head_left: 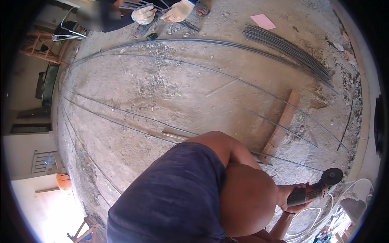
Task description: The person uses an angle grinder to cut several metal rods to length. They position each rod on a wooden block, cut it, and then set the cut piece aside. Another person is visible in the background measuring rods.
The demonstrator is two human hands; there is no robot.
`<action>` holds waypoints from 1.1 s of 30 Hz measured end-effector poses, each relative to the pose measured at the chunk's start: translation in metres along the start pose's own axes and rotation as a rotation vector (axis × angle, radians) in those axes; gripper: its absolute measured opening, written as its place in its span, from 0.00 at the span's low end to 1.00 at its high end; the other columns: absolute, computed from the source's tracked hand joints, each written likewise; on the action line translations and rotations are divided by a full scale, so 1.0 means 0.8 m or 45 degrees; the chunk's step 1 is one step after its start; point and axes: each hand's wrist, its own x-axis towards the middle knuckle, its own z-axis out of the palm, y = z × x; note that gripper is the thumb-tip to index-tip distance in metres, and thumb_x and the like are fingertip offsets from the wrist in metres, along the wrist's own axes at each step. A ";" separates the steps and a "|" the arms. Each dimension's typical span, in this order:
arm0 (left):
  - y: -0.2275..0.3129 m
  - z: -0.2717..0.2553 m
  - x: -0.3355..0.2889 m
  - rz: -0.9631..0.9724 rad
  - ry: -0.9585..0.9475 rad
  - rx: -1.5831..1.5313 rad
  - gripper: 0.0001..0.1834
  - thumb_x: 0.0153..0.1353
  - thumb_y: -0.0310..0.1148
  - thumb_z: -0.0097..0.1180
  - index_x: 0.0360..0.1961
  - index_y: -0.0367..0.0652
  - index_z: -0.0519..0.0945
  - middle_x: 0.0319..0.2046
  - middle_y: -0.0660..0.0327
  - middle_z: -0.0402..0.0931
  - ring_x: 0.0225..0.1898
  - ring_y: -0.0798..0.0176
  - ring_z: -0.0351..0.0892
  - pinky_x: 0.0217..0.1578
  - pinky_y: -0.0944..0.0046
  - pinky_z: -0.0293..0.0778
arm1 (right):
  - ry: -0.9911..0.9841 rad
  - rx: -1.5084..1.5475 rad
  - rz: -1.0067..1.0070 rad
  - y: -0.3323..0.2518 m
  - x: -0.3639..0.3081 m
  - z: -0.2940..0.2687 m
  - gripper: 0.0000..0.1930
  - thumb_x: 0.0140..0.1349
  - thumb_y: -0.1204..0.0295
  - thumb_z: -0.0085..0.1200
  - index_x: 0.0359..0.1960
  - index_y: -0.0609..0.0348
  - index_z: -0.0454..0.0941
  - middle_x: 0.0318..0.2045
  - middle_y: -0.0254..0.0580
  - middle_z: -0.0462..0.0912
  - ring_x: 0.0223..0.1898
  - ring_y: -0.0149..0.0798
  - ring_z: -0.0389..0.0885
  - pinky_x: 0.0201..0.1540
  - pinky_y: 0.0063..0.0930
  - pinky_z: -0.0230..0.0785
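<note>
At the lower right, both my hands hold an angle grinder with a dark body and a round dark disc. My left hand has its fingers over the rear of the body. Below it, my right hand, with a band at the wrist, wraps the underside; its fingers are partly hidden. A thin steel rod runs along the ground with its end beside the disc; I cannot tell whether they touch. My bent leg in dark blue shorts hides the middle of this rod.
A co-worker's gloved hands hold dark rods at the top. More long rods curve across the rough ground, beside a bundle of rods. A wooden plank lies under some rods. White cable coils below the grinder.
</note>
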 end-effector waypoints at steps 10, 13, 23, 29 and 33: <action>-0.004 -0.001 0.022 -0.027 0.110 0.020 0.53 0.39 0.37 0.82 0.64 0.33 0.65 0.57 0.46 0.77 0.62 0.47 0.77 0.64 0.57 0.71 | -0.134 -0.038 0.078 -0.009 0.018 -0.013 0.35 0.66 0.45 0.59 0.62 0.60 0.71 0.46 0.42 0.77 0.50 0.41 0.76 0.63 0.54 0.68; -0.010 0.005 0.026 0.074 0.138 0.103 0.54 0.38 0.37 0.83 0.65 0.32 0.64 0.56 0.47 0.77 0.62 0.47 0.78 0.64 0.58 0.71 | -0.067 -0.037 0.064 -0.011 0.016 -0.012 0.34 0.67 0.44 0.57 0.61 0.60 0.71 0.45 0.41 0.76 0.49 0.40 0.75 0.61 0.52 0.68; 0.001 0.001 0.036 0.084 0.172 -0.030 0.54 0.37 0.32 0.76 0.67 0.32 0.62 0.54 0.46 0.78 0.62 0.46 0.78 0.63 0.55 0.73 | 0.023 -0.031 0.093 -0.014 0.024 0.001 0.31 0.69 0.43 0.52 0.57 0.59 0.71 0.42 0.39 0.74 0.45 0.38 0.74 0.55 0.44 0.69; -0.012 -0.012 0.025 0.087 0.110 -0.024 0.54 0.38 0.31 0.76 0.67 0.32 0.61 0.54 0.46 0.78 0.61 0.45 0.79 0.61 0.55 0.75 | 0.107 -0.017 0.114 -0.003 0.015 0.001 0.29 0.71 0.42 0.49 0.54 0.58 0.71 0.41 0.38 0.73 0.43 0.37 0.73 0.52 0.40 0.70; -0.007 -0.012 0.017 0.100 0.054 -0.042 0.53 0.39 0.30 0.75 0.67 0.32 0.60 0.54 0.46 0.78 0.61 0.45 0.79 0.60 0.54 0.75 | 0.135 -0.009 0.127 0.001 0.012 0.004 0.29 0.72 0.41 0.47 0.52 0.57 0.71 0.40 0.37 0.72 0.41 0.36 0.73 0.50 0.37 0.70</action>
